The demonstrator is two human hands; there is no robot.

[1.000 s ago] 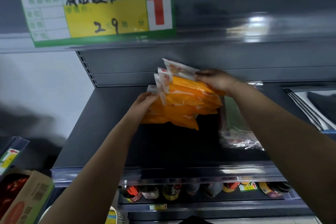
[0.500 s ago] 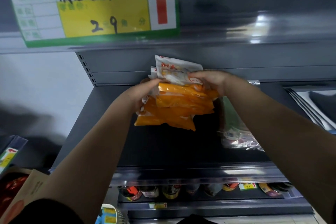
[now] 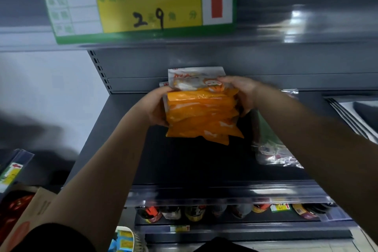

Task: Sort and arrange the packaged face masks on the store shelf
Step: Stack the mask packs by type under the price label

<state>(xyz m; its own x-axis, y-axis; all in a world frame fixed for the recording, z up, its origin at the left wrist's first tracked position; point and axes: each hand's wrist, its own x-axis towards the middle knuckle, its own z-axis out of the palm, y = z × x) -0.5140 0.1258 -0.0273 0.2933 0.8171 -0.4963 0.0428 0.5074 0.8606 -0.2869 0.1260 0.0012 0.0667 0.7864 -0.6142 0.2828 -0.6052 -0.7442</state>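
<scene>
Fanned orange packs [image 3: 201,116] now squared, between both hands

A stack of orange mask packets [image 3: 201,116] with white printed tops is being held above the dark grey shelf [image 3: 184,161], tops pointing toward twelve o'clock. Clear-wrapped green packets [image 3: 270,141] are lying at its four o'clock.

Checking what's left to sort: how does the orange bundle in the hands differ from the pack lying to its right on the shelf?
The orange mask packs are a squared-up stack of several, gripped at both sides by the left hand and right hand; the green-tinted pack lies untouched on the shelf. The orange ones look opaque and bright, with white printed headers, while the green one looks see-through and crinkled. Both are soft plastic packaging.
</scene>
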